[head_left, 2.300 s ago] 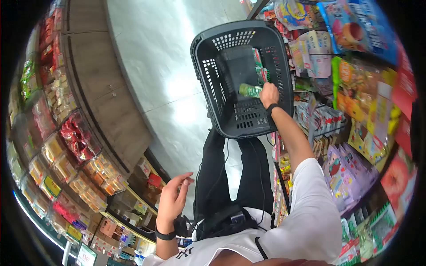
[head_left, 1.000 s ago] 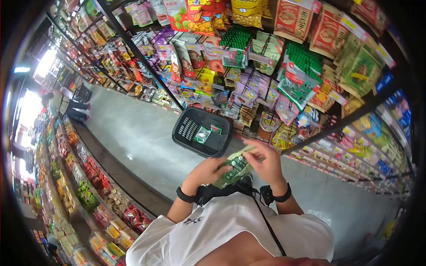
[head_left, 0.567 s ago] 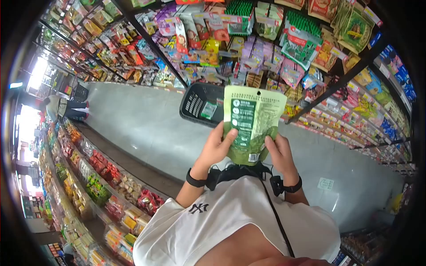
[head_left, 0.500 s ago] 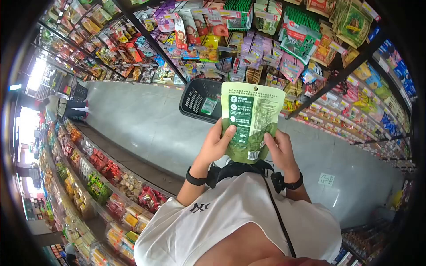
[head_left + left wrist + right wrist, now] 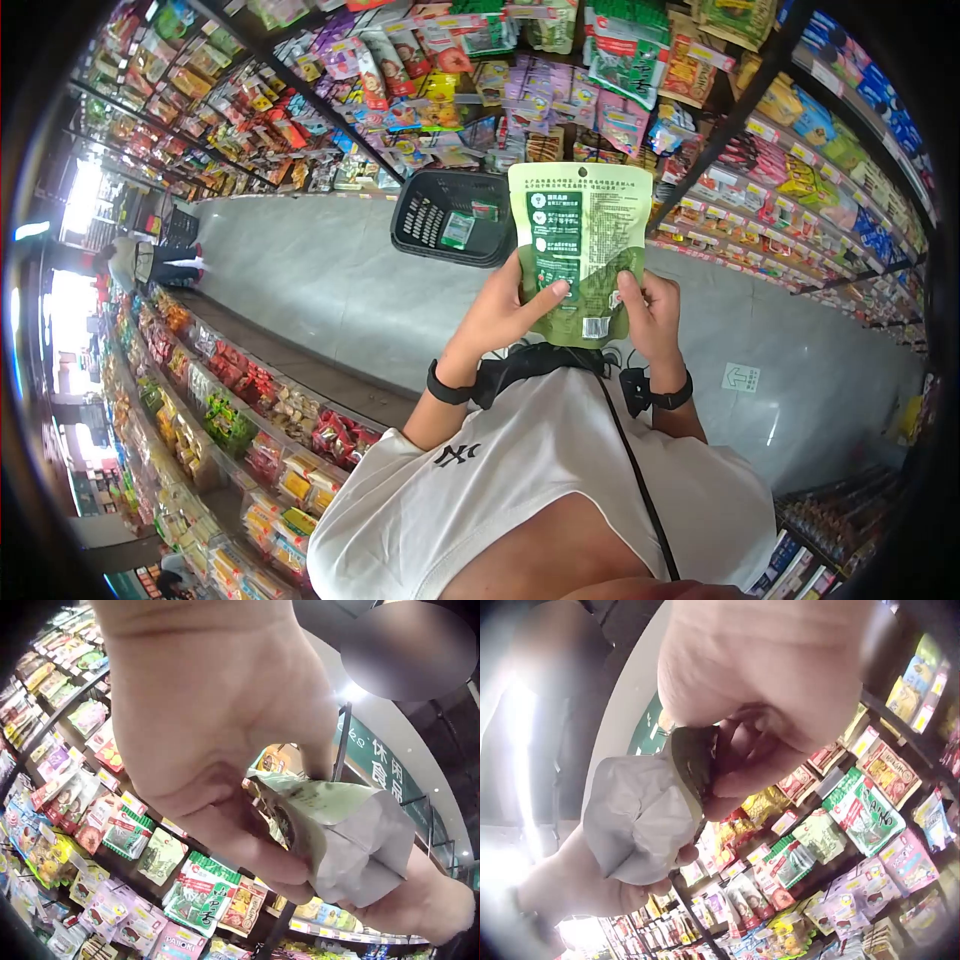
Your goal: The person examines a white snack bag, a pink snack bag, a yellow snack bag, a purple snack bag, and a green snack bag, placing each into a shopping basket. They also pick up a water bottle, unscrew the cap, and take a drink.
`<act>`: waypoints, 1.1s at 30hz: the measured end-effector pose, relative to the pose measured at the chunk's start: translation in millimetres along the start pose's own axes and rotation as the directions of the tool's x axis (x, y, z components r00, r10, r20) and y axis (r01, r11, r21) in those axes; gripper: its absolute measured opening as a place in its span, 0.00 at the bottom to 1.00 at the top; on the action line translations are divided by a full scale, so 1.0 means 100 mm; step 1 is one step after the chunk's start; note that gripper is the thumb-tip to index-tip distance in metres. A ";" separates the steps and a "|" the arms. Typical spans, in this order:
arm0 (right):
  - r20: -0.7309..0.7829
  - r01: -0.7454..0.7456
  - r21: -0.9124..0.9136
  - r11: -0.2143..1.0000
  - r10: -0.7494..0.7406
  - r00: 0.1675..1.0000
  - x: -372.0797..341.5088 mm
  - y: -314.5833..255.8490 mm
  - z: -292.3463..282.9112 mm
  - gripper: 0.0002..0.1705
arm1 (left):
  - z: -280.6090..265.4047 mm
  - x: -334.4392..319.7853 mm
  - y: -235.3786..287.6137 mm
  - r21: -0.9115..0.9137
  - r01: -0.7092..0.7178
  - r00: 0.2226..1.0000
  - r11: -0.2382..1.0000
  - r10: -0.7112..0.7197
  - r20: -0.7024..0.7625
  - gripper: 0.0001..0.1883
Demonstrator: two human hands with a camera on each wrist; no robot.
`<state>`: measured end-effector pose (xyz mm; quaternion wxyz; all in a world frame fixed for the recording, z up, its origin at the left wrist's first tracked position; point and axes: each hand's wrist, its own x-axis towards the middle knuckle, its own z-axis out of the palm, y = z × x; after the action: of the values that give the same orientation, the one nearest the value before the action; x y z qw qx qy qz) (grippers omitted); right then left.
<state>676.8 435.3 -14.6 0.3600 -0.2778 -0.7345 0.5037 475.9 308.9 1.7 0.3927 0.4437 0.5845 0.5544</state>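
A green snack pouch [image 5: 590,240] is held upright between both hands, its printed back toward the head camera. The left hand [image 5: 513,305] grips its left edge, thumb across the front; the right hand [image 5: 652,312] pinches the lower right side with its thumb in front. In the left wrist view the left hand [image 5: 217,712] curls round the pouch [image 5: 360,832], whose pale base shows. The right wrist view has the right hand [image 5: 772,697] gripping the pouch [image 5: 641,814] from the other side. Behind it, a black basket [image 5: 405,225] holds small green packets [image 5: 457,230].
Shelves of hanging snack bags [image 5: 540,90] run across the far side and right. Bulk bins of wrapped goods [image 5: 230,425] line the left. A person [image 5: 130,262] stands at the far left of the aisle floor [image 5: 300,270]; a floor sticker [image 5: 740,377] lies at right.
Earlier, one hand was inside the basket with a green packet. The basket now stands beyond both hands, which hold the larger pouch. Lately the pouch has shifted slightly right and up in the head view.
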 end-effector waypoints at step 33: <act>-0.233 -0.058 -0.020 0.998 0.052 0.971 -0.42 0.39 -1.32 0.20 | 1.35 0.47 0.07 0.042 0.001 0.976 0.999 -0.010 0.219 0.28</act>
<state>809.7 487.4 -30.8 0.4258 -0.3599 -0.6858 0.4678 590.8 394.2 -0.1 0.4470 0.5085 0.5503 0.4887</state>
